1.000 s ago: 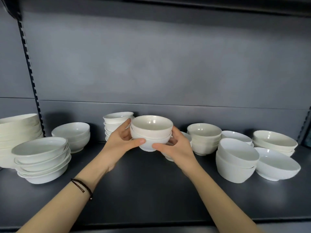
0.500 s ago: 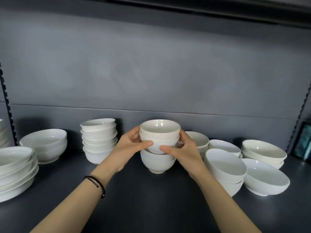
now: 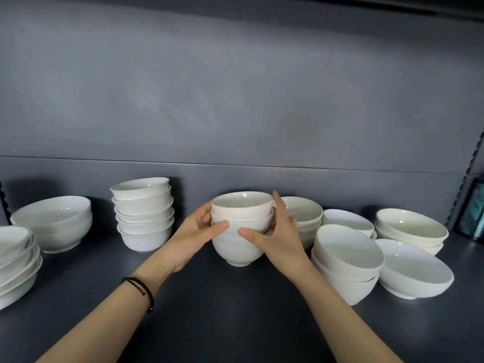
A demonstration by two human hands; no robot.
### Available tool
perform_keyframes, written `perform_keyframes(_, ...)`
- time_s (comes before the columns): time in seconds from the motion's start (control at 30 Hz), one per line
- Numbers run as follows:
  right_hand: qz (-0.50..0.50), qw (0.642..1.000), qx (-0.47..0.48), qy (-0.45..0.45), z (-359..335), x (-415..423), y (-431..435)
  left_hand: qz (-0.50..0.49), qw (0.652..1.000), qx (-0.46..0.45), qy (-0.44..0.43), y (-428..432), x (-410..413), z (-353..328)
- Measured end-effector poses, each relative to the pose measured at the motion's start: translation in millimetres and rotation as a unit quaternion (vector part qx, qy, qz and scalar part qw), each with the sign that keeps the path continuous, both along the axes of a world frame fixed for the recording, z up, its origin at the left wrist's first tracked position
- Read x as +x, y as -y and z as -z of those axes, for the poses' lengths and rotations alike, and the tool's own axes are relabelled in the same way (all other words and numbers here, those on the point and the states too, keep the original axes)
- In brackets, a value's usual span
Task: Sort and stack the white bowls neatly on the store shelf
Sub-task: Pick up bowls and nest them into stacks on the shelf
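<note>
Both hands, left hand (image 3: 199, 226) and right hand (image 3: 275, 231), gripping centre bowl stack (image 3: 241, 226); loose bowls (image 3: 408, 265) at 3 o'clock unsorted.

Small white glazed ceramic bowls in centre stack (image 3: 241, 226): glossy, smooth, faint highlights inside rim. Five-high stack of white ceramic bowls (image 3: 144, 213): same sheen. Wide shallow white ceramic bowls at right (image 3: 416, 268): smooth, softly reflective. Dark grey painted metal shelf board (image 3: 235, 305): matt, even. Grey metal back panel (image 3: 235, 100): matt, faintly smudged. Thin dark cord bracelet (image 3: 142, 289): woven-looking, dull.
</note>
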State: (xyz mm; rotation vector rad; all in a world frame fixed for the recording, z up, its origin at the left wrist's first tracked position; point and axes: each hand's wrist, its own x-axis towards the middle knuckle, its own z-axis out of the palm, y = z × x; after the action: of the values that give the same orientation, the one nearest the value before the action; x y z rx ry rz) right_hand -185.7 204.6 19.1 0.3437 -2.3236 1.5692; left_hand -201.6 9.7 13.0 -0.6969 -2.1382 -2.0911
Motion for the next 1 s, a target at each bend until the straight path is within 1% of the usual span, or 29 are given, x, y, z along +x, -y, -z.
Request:
perform_keyframes(0.2, 0.041, 0.995, 0.092, -0.021, 10, 8, -3, -0.008, 1.0, 0.01, 0.007, 0, 4, 3)
perform_keyframes(0.37, -0.005, 0.999, 0.029, -0.021, 14, 6, -2, -0.02, 1.0, 0.001, 0.005, 0, 10, 3)
perform_keyframes(0.5, -0.03, 0.999, 0.0, -0.019, 14, 6, 1, -0.06, 0.998, -0.005, 0.026, 2, 16, -3)
perform_keyframes(0.77, -0.104, 0.995, -0.003, -0.002, 17, 10, 22, -0.116, 0.991, -0.063, 0.011, 27, 34, -10)
perform_keyframes(1.0, -0.155, 0.988, 0.007, 0.003, 16, 20, 62, -0.151, 0.988, -0.037, 0.016, 67, 63, -10)
